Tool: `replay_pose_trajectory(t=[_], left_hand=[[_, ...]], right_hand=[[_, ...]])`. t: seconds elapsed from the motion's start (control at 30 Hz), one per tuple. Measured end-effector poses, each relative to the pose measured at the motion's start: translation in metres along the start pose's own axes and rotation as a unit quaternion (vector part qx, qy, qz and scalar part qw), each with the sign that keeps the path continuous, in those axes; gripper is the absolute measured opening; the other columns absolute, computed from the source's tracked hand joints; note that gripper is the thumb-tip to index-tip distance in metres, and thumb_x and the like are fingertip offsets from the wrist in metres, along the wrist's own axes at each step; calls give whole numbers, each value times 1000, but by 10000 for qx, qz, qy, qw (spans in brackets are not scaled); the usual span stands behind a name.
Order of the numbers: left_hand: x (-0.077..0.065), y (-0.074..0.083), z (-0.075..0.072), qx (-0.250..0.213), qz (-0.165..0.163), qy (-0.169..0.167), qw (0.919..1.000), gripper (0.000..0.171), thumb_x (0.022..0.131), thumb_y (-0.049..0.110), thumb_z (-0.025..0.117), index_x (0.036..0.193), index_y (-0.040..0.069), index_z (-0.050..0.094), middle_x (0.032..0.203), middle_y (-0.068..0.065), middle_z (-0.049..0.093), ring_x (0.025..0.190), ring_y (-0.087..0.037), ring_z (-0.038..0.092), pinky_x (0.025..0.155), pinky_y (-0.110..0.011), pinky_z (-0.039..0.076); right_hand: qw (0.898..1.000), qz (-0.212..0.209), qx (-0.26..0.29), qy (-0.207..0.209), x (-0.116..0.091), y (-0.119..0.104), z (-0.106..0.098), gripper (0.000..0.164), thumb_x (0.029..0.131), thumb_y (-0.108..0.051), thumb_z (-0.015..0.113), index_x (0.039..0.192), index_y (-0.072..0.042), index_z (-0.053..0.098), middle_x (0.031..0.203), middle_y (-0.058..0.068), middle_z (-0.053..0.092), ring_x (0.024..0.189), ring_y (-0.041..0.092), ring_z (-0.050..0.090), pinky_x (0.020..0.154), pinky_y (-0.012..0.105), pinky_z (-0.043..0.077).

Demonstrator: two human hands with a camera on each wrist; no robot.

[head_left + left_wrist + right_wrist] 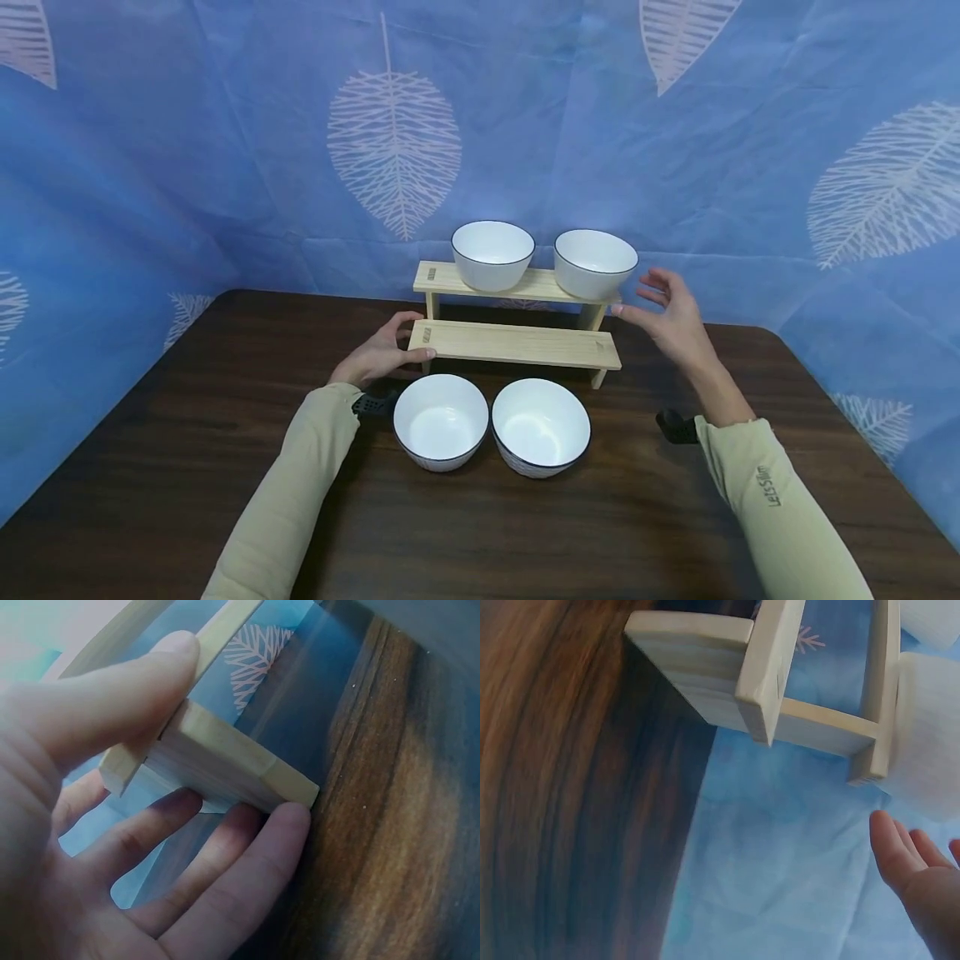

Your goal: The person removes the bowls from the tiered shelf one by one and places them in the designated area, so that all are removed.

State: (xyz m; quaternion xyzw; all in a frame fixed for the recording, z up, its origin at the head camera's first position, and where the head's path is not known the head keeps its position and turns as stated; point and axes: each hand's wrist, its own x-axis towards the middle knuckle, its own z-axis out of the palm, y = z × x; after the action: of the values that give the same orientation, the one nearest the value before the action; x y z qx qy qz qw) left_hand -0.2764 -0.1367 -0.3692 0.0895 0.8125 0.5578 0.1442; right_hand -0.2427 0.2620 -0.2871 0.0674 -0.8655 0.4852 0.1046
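Note:
A pale wooden two-step stand is at the far side of the table. My left hand grips the left end of its lower step, the thumb on top of the board and the fingers against the leg panel. Two white dark-rimmed bowls, a left one and a right one, stand side by side on the upper step. My right hand hovers beside the upper step's right end and the right bowl, fingers spread and holding nothing. A small gap separates it from the stand in the right wrist view.
Two more white bowls, a left one and a right one, stand on the dark wooden table in front of the stand. A blue cloth with white leaf prints hangs behind and around the table.

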Motion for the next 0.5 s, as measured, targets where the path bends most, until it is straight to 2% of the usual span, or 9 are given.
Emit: replay_pose_trajectory(t=[0.13,0.3,0.5], left_hand=[[1,2,-1,-92,45,-4,9999,77,97,11,70,157,7,22,146,-30,37,126,-44,51,99,-55,49],[2,1,1,-56,56,-49,10000,77,97,11,70,157,6,21,145,-30,39,124,-43,52,98,-53,51],[-1,-1,2,-170,10,-71,9998,77,97,9,69,156,7,21,143,-29,40,120,-42,56,95,-52,53]], right_hand=[[9989,34,358,302,8,4,8,96,94,-23,72,160,2,7,161,25,22,146,42,30,111,59,35],[9954,-62,872,389,15,6,18,101,92,-16,72,161,0,-1,163,25,16,148,41,23,117,55,27],[9889,-285,1374,492,20,3,26,108,89,-7,74,162,-7,-6,164,23,14,149,38,23,118,55,24]])
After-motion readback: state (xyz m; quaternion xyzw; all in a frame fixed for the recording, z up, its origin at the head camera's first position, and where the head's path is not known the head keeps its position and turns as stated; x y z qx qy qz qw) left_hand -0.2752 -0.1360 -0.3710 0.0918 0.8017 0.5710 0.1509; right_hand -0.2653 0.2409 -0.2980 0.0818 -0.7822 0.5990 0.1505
